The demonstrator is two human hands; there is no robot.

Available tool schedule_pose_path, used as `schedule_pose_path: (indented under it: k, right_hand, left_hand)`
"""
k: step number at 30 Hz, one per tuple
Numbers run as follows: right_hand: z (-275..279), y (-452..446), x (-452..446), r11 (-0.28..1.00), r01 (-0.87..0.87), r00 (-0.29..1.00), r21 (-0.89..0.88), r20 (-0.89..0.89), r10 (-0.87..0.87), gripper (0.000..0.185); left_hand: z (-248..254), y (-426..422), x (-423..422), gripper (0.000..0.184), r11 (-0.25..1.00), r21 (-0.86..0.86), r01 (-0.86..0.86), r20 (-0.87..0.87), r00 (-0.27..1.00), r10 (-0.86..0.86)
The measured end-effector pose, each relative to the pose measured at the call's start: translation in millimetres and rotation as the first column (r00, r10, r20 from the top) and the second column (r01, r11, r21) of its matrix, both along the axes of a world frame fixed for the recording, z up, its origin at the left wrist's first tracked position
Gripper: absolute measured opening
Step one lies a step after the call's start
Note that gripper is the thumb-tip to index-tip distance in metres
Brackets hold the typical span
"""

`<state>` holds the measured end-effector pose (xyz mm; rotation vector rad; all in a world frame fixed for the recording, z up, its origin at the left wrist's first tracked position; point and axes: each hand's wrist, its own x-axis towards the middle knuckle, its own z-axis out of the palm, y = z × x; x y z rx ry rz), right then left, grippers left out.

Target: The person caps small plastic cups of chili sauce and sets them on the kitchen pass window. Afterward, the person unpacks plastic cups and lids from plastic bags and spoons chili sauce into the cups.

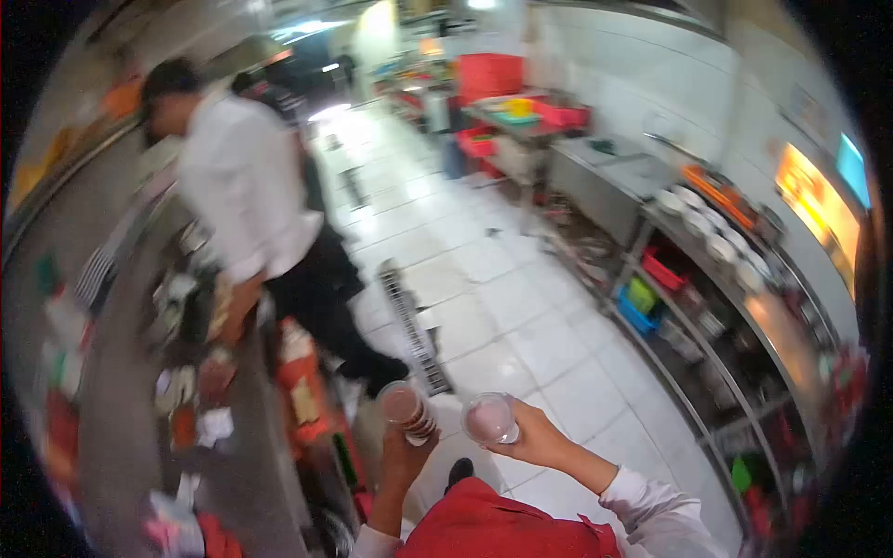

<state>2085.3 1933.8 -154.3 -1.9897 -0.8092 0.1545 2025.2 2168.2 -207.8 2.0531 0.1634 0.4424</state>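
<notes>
My left hand (406,456) is closed round a clear plastic cup of pinkish-brown drink (403,405), low in the centre of the view. Just to its right, my right hand (528,435) grips a second clear cup, with a paler pink content (490,418). Both cups are upright and close together, apart from each other, above the tiled floor and in front of my red apron (507,525).
On the left a person in a white shirt (244,177) leans over a long counter (121,400) with packets on it. A metal shelf rack (712,349) holding bowls (696,221) stands at the right. A drain grate (414,325) crosses the tiled floor (530,325).
</notes>
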Motion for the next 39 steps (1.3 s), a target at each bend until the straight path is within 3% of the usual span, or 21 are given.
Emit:
schedule_pose_path:
  k: [3,5,6,7,9,10,14,17,18,19,23,25,26,28,32,35,36,37,38,39]
  right_hand:
    - [1.9,-77.3,4.9,0.973,0.229,0.973,0.006,0.028,-0.229,0.061]
    - [1.1,-122.5,7.8,0.939,0.342,0.940,0.030,0.000,-0.342,0.060]
    - [4.0,-146.0,10.2,0.913,0.407,0.913,0.032,0.006,-0.408,0.060]
    - [7.5,-170.6,14.4,0.885,0.462,0.886,0.062,0.011,-0.463,0.060]
    - [16.2,-217.3,22.6,0.826,0.555,0.829,0.093,0.020,-0.559,0.061]
    - [22.0,-240.1,27.2,0.791,0.605,0.793,0.089,0.023,-0.609,0.062]
    - [19.5,-320.5,52.1,0.630,0.772,0.631,0.081,0.026,-0.776,0.066]
    - [33.2,-385.5,76.8,0.511,0.853,0.510,0.102,0.042,-0.859,0.069]
    - [36.8,-409.7,84.6,0.474,0.876,0.467,0.092,0.087,-0.880,0.069]
    - [41.2,-430.2,91.7,0.437,0.896,0.426,0.080,0.129,-0.896,0.069]
    - [50.9,-530.0,123.8,0.279,0.946,0.285,0.166,-0.014,-0.958,0.073]
    - [80.9,-575.0,138.4,0.179,0.982,0.179,0.062,0.004,-0.984,0.080]
    - [79.8,-604.7,146.7,0.190,0.972,0.189,0.135,0.017,-0.982,0.081]
    - [80.2,-672.6,167.4,0.202,0.958,0.196,0.204,0.049,-0.979,0.082]
    - [106.6,-790.4,198.8,0.221,0.953,0.195,0.209,0.138,-0.971,0.080]
    - [125.2,-881.7,228.5,0.250,0.950,0.207,0.188,0.223,-0.953,0.082]
    - [134.5,-909.5,241.4,0.223,0.959,0.185,0.176,0.211,-0.960,0.082]
    - [141.7,-934.7,253.8,0.195,0.967,0.162,0.166,0.195,-0.967,0.082]
    - [148.4,-959.2,262.6,0.192,0.968,0.177,0.160,0.103,-0.979,0.083]
    - [149.3,-986.2,274.4,0.189,0.967,0.165,0.169,0.145,-0.976,0.082]
  left_hand:
    - [1.0,-59.5,60.2,0.032,0.968,0.029,0.249,-0.020,0.968,-0.249]
    - [8.7,-101.5,97.0,0.030,0.897,0.099,0.430,0.079,0.895,-0.438]
    - [0.6,-123.1,116.0,0.027,0.881,-0.004,0.474,0.006,0.881,-0.474]
    - [2.2,-149.0,138.1,0.027,0.848,-0.002,0.531,0.011,0.848,-0.531]
    - [6.4,-201.0,177.9,0.025,0.761,0.224,0.609,0.187,0.740,-0.647]
    - [22.4,-234.4,188.6,0.029,0.782,-0.019,0.623,0.071,0.781,-0.621]
    - [34.0,-335.5,254.3,0.024,0.584,-0.193,0.789,0.071,0.605,-0.793]
    - [45.1,-410.0,298.1,0.028,0.536,-0.115,0.837,0.097,0.546,-0.832]
    - [22.1,-433.1,323.8,0.041,0.476,-0.079,0.876,0.116,0.483,-0.868]
    - [32.9,-456.6,336.5,0.041,0.449,-0.075,0.890,0.126,0.455,-0.882]
    - [54.7,-550.3,376.0,0.042,0.352,-0.117,0.928,0.084,0.363,-0.928]
    - [59.4,-597.1,394.8,0.046,0.332,0.048,0.942,0.118,0.324,-0.939]
    - [63.8,-620.6,401.9,0.046,0.323,0.049,0.945,0.132,0.315,-0.940]
    - [70.4,-668.7,412.0,0.039,0.257,-0.182,0.949,0.208,0.293,-0.933]
    - [77.1,-759.7,444.4,0.042,0.286,-0.123,0.950,0.186,0.305,-0.934]
    - [74.8,-813.7,465.9,0.051,0.279,-0.227,0.933,0.120,0.311,-0.943]
    - [78.4,-834.5,473.9,0.053,0.193,-0.400,0.896,0.122,0.261,-0.958]
    - [82.7,-850.6,483.4,0.053,0.201,-0.397,0.895,0.130,0.271,-0.954]
    - [87.0,-862.4,492.7,0.055,0.215,-0.163,0.963,0.141,0.238,-0.961]
    - [98.8,-878.0,499.1,0.056,0.217,0.079,0.973,0.143,0.204,-0.968]
